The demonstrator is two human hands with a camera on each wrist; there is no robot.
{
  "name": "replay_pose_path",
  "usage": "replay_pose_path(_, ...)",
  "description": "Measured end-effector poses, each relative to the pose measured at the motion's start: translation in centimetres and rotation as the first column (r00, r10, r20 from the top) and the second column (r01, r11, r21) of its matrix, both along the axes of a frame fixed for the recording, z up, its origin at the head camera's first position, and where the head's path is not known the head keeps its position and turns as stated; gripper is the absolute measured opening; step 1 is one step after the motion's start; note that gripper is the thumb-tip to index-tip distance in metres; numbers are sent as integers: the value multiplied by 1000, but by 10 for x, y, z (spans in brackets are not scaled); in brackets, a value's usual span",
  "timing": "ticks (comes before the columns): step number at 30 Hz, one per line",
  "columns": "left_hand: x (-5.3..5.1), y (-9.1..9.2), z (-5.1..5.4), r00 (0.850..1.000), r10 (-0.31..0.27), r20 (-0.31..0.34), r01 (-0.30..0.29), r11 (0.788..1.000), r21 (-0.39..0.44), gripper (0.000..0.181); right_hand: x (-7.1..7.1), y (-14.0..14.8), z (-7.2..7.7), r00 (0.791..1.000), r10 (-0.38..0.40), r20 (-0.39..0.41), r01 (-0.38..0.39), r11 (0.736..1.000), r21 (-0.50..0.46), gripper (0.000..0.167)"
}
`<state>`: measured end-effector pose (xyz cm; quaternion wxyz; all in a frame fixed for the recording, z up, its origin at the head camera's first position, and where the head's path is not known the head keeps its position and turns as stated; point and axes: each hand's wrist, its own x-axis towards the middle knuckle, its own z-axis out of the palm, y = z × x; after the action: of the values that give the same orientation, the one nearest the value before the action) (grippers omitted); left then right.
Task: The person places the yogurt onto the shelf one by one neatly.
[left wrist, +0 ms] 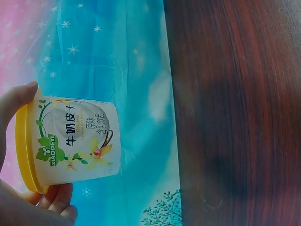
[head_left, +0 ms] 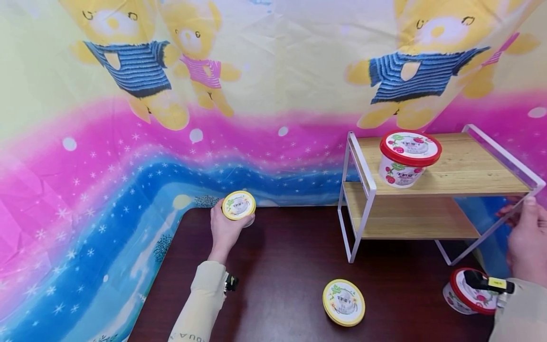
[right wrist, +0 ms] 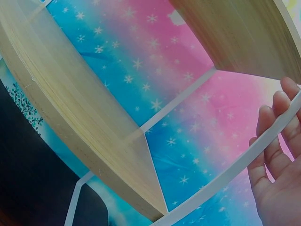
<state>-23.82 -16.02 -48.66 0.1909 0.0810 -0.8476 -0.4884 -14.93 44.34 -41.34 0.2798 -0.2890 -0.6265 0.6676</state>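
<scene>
My left hand (head_left: 226,228) grips a yogurt tub with a yellow lid (head_left: 239,205) near the table's back left edge. In the left wrist view, thumb and fingers curl round the lid rim of this white tub (left wrist: 77,141), whose base appears raised off the table. At the far right, my right hand (head_left: 527,237) holds the white metal side frame of a two-tier wooden shelf (head_left: 478,164). Its fingers (right wrist: 270,153) pass behind the white bar (right wrist: 235,172) in the right wrist view. A red-lidded tub (head_left: 408,159) stands on the upper tier.
Another yellow-lidded tub (head_left: 344,302) stands on the dark wooden table (head_left: 273,270) at front centre. A second red-lidded tub (head_left: 463,297) is at the front right, partly covered by the right wrist. Behind the table hangs a cloth printed with bears (head_left: 278,95).
</scene>
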Motion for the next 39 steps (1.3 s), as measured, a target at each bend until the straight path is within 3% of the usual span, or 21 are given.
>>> replay_pose_path(16, 4, 7, 5, 1000, -16, -5, 16, 1000, -2, 101, -4, 7, -6, 1000, 0, -15, 0, 1000, 2, 42)
replay_pose_path(39, 6, 21, 13, 999, -42, 9, 42, 999, -11, 102, -2, 4, -2, 1000, 3, -13, -3, 1000, -6, 39)
